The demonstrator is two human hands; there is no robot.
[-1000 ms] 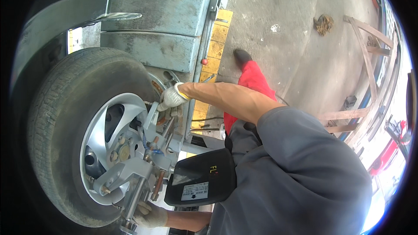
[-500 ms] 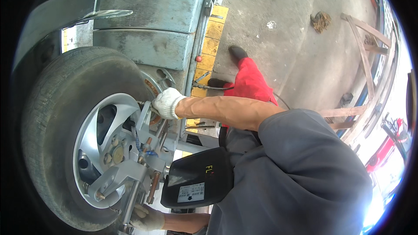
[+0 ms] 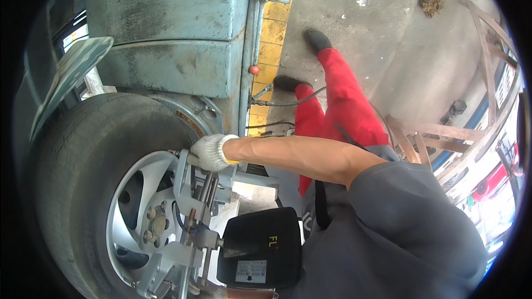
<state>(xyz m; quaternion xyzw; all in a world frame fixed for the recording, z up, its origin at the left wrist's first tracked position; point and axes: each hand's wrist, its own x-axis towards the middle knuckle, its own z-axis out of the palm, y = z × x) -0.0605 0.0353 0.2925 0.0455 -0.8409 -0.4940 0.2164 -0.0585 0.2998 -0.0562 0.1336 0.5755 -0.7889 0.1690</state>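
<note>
A silver wheel alignment clamp [image 3: 183,188] spans the face of a spoked alloy wheel [image 3: 157,224] that carries a black tyre [image 3: 72,188]. White knit gloves cover both my hands. My right hand [image 3: 210,152] is closed around the clamp's upper end, beside the tyre's edge. Low in the frame, my left hand [image 3: 212,288] grips the clamp's lower part; its fingers are mostly hidden behind the rods and cut off by the frame edge. A black, flat sensor head [image 3: 259,246] with a white label is mounted on the clamp's outer side, between my two arms.
Grey-blue metal boxes [image 3: 160,66] stand beyond the wheel, along a yellow-painted edge [image 3: 271,39]. A lever with a red knob [image 3: 254,70] and a hose [image 3: 282,102] are near my feet. A wooden frame [image 3: 482,61] and a brown rag [image 3: 431,3] lie on the floor.
My view has shifted, so the wheel, clamp and sensor head sit lower in it and more of my red trouser legs shows. My right hand stays on the clamp's upper end.
</note>
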